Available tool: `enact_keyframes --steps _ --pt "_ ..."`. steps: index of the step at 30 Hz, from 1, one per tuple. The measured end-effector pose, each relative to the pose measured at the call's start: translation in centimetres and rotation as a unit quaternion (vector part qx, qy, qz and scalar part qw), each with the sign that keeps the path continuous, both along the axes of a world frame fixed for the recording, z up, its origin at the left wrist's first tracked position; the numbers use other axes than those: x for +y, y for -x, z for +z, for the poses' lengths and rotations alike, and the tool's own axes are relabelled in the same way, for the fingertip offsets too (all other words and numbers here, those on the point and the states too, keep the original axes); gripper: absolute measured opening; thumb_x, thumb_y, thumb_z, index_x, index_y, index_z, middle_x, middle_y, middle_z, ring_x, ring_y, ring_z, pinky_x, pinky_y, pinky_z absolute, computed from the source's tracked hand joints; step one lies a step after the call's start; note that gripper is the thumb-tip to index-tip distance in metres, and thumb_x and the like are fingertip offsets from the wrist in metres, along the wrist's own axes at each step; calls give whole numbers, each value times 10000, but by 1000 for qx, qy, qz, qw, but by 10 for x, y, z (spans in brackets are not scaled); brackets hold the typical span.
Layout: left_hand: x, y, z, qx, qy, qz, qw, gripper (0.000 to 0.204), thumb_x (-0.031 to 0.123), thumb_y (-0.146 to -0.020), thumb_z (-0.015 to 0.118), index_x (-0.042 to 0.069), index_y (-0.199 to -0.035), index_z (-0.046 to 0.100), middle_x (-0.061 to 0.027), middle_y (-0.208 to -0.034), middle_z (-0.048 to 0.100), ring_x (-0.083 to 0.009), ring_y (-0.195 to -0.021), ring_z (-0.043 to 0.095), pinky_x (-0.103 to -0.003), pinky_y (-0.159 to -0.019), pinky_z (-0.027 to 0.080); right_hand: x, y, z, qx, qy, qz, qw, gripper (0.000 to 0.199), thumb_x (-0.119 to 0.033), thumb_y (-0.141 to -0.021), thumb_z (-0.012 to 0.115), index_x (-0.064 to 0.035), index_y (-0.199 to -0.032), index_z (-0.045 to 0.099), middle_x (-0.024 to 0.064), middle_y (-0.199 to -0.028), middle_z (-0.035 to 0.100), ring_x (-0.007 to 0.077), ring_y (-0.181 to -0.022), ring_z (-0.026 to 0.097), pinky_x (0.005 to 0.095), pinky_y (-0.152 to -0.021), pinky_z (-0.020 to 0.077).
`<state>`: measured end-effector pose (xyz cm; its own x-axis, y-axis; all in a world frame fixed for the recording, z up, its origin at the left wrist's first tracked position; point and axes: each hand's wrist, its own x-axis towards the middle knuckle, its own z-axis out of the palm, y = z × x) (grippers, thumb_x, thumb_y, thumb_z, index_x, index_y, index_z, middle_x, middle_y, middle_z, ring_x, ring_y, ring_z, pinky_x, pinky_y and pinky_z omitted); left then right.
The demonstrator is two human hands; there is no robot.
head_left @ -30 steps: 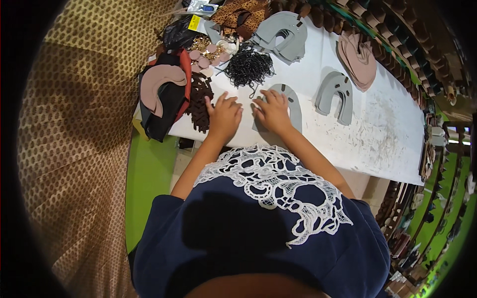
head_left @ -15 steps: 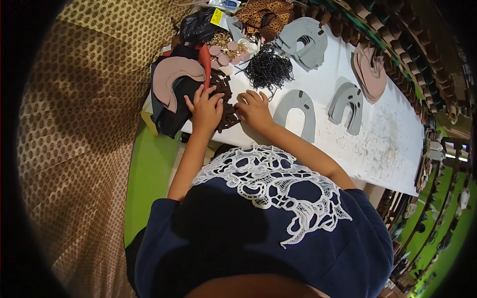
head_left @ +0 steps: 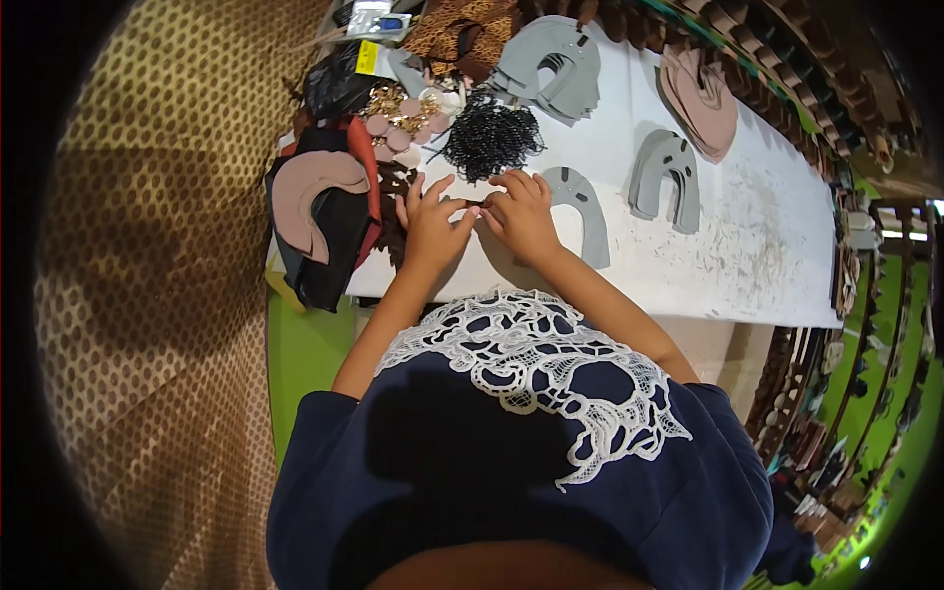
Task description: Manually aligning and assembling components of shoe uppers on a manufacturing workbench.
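Observation:
My left hand [head_left: 431, 224] and my right hand [head_left: 521, 211] meet fingertip to fingertip over the white table [head_left: 728, 258]. Between them they pinch a small dark piece [head_left: 476, 204]; its shape is too small to make out. My right hand lies partly on a grey horseshoe-shaped cut piece [head_left: 588, 218]. A heap of black beads [head_left: 489, 140] sits just beyond the fingers. Dark brown pieces [head_left: 392, 197] lie just left of my left hand.
A pile of black, red and pink cut pieces [head_left: 320, 211] hangs over the table's left end. Pink discs and gold ornaments [head_left: 395, 116] lie behind it. Further off are a second grey piece [head_left: 669, 179], a grey stack [head_left: 551, 61] and a pink stack [head_left: 703, 93].
My left hand has left the pile at the table's left end and come to the middle. Both hands now meet near the grey piece.

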<state>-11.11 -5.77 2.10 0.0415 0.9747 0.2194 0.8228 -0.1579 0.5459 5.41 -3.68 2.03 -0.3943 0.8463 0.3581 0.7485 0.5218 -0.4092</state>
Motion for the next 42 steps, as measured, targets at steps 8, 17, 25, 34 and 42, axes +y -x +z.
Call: enact_keyframes --steps 8,17,25,34,42 --pt "20 -35 -11 -51 0 -60 997 152 286 -774 666 154 -833 715 -3 -1237 545 -351 -1260 329 -473 -1029 213 -11 -39 5 44 -7 -56 997 113 -215 -740 685 -130 -797 638 24 -1066 572 237 -1095 486 460 -945 304" --pt "32 -65 -21 -98 39 -157 982 147 257 -759 682 130 -832 695 -26 -1215 558 -363 -1219 376 -456 -998 285 -17 -70 -18 212 103 -103 966 85 -209 -727 683 -129 -755 669 22 -1015 582 233 -1039 507 416 -886 332" --pt "33 -88 -21 56 41 -135 988 111 259 -739 678 165 -795 699 -28 -1213 551 -363 -1247 336 -533 -998 225 -17 -104 -30 148 95 -159 972 181 -215 -710 681 -125 -867 692 81 -1082 581 271 -1046 517 426 -875 375" --pt "53 -104 -23 128 51 -130 982 81 222 -693 698 172 -757 694 -15 -1229 534 -330 -1284 292 -598 -1020 140 -14 -127 -34 121 81 -157 977 196 -191 -717 667 -124 -899 686 98 -1102 573 277 -1072 505 437 -893 364" --pt "54 -111 -26 122 49 -98 986 64 204 -691 689 180 -750 684 -14 -1219 535 -325 -1280 300 -599 -1019 138 -9 -134 -32 94 100 -108 985 194 -176 -730 654 -120 -915 676 82 -1102 558 262 -1102 475 439 -915 343"
